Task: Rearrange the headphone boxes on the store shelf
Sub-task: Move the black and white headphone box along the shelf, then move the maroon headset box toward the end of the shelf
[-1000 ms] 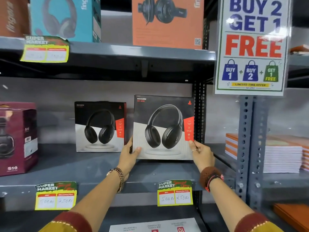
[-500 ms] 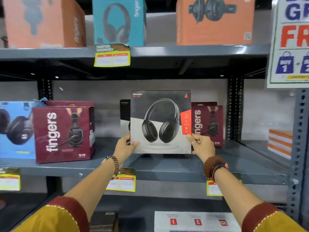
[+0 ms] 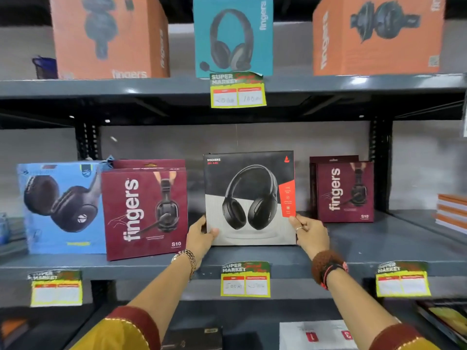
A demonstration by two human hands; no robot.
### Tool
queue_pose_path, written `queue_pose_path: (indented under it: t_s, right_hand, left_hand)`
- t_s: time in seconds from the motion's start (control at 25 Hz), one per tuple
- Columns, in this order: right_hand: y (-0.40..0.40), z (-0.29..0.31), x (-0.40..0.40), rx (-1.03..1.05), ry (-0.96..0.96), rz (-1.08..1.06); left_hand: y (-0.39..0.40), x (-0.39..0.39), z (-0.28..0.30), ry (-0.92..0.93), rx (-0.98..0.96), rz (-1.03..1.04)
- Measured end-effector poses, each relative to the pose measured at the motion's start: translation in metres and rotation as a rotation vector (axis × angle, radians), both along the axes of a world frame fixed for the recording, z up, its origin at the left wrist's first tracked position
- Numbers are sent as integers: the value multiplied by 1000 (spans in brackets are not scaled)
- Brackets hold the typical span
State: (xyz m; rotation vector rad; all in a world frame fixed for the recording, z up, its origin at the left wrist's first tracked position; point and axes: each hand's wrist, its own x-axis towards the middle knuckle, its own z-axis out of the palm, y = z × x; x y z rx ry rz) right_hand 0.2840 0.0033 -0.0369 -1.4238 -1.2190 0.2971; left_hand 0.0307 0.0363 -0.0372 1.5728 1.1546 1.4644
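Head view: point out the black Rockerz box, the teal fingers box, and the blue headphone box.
black Rockerz box (image 3: 249, 198): head view, centre of front face, on the headphone picture.
teal fingers box (image 3: 232, 36): head view, front face, on the printed headset.
blue headphone box (image 3: 60, 205): head view, middle of front face.
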Motion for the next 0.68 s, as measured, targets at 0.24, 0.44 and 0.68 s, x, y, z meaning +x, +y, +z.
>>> queue_pose_path:
  t_s: [0.24, 0.44, 0.68]
  right_hand:
    - [-14, -3, -14, -7, 13, -64]
    - [-34, -1, -37, 294, 51, -176]
    - [-47, 9, -115, 523, -82, -21]
  left_hand:
    - [8, -6, -3, -23, -50, -24]
    - [-16, -26, -10, -58, 19, -88]
    - [-56, -108, -22, -154, 451, 248]
